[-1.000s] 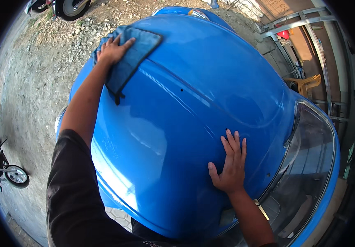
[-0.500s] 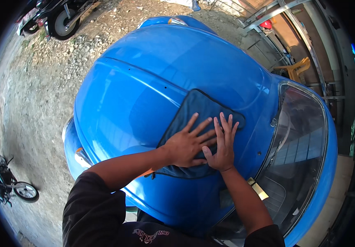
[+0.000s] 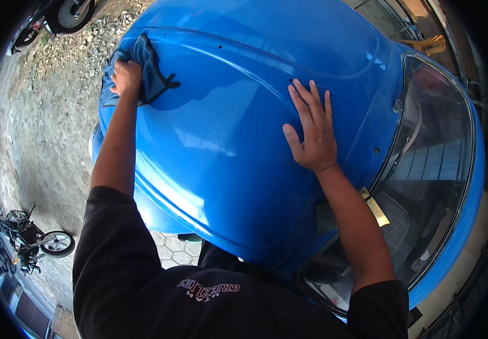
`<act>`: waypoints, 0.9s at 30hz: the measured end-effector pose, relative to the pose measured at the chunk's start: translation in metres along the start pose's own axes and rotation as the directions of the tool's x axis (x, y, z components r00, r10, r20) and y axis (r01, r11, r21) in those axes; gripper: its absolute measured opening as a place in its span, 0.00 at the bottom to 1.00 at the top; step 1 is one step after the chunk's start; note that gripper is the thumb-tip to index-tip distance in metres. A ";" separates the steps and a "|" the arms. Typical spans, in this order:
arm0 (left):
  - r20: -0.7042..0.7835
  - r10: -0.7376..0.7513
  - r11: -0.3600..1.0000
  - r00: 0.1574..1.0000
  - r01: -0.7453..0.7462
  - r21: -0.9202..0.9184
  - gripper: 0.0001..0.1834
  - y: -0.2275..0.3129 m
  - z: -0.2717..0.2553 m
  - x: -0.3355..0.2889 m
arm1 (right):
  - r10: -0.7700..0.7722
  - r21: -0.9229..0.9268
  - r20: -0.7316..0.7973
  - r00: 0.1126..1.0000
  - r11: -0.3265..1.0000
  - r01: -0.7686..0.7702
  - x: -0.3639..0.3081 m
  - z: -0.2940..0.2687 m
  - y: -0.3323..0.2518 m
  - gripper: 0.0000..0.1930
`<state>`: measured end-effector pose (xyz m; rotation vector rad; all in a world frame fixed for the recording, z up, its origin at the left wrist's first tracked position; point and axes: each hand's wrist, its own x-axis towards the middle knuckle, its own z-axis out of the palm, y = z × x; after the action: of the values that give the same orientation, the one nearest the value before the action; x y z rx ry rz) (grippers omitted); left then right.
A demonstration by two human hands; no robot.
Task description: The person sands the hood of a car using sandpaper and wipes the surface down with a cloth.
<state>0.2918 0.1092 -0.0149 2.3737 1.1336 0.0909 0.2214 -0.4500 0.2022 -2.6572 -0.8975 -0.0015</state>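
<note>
My left hand (image 3: 126, 77) is stretched out to the far left with its fingers closed on a dark blue cloth (image 3: 152, 76). The cloth is bunched over the left edge of a glossy blue car hood (image 3: 216, 152), and its dark-bordered corner lies on the paint. Flat on the hood, right of the middle, rests my right hand (image 3: 314, 133), fingers extended and nothing in it. A small dark hole shows in the paint by its fingertips.
To the right is the car's windshield (image 3: 425, 169), with a gold-coloured strip (image 3: 375, 208) near my right forearm. A partly stripped motorcycle (image 3: 29, 240) stands at the lower left, another motorcycle (image 3: 71, 14) at the upper left. A yellow chair (image 3: 428, 45) is at the upper right.
My left hand has gone from the spread cloth beside my right hand to the hood's left edge, taking the cloth, now bunched. My right hand stays flat on the hood. The view has shifted.
</note>
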 end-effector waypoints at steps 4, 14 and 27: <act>-0.024 0.684 0.728 0.729 -0.685 -0.022 0.44 0.088 -0.017 -0.206 | -0.001 -0.060 -0.028 1.000 0.998 0.000 -0.015 -0.014 0.009 0.39; 0.384 0.850 0.447 0.362 -0.880 -0.161 0.49 0.016 -0.109 -0.444 | -0.064 -0.037 -0.141 0.988 0.998 0.059 -0.012 0.011 0.014 0.34; 0.006 0.407 0.906 0.914 -0.404 0.123 0.48 -0.100 -0.075 -0.387 | -0.083 -0.135 -0.197 0.977 0.989 0.057 -0.003 0.028 0.030 0.30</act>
<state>-0.0509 -0.0955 0.0625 2.6918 0.6497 0.1926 0.2333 -0.4653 0.1664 -2.6790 -0.9512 -0.3524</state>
